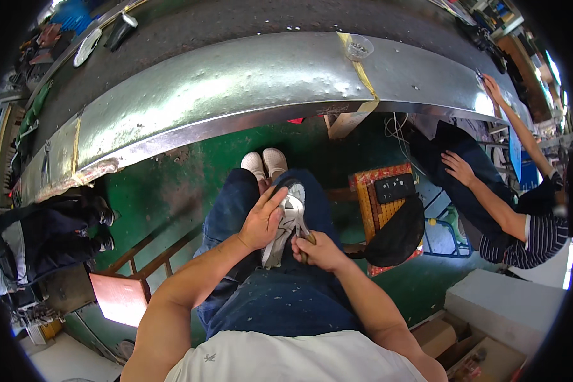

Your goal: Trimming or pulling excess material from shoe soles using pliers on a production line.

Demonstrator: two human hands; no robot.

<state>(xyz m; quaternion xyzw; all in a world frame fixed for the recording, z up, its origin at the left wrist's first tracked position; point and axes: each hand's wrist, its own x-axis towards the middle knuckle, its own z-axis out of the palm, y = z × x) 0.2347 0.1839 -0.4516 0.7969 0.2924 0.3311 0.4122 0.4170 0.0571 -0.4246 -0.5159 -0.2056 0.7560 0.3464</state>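
A grey and white shoe [292, 207] rests on my lap between my thighs, its sole partly showing at the far end. My left hand [258, 223] grips the shoe from its left side, the fingers pointing along it toward the far end. In my right hand [323, 252] is a pair of pliers [307, 238] with metal jaws and brownish handles. The jaws are up against the shoe's right side; whether they pinch its material I cannot tell. My left palm hides part of the shoe's near left side.
Ahead runs a metal-edged workbench [235, 73], bearing a small clear cup [359, 48] with bits in it. To my right are a woven-top stool [367, 202] with a black phone [395, 188] and black cloth [398, 235], and a seated co-worker [490, 191]. A wooden stool [118, 299] stands left.
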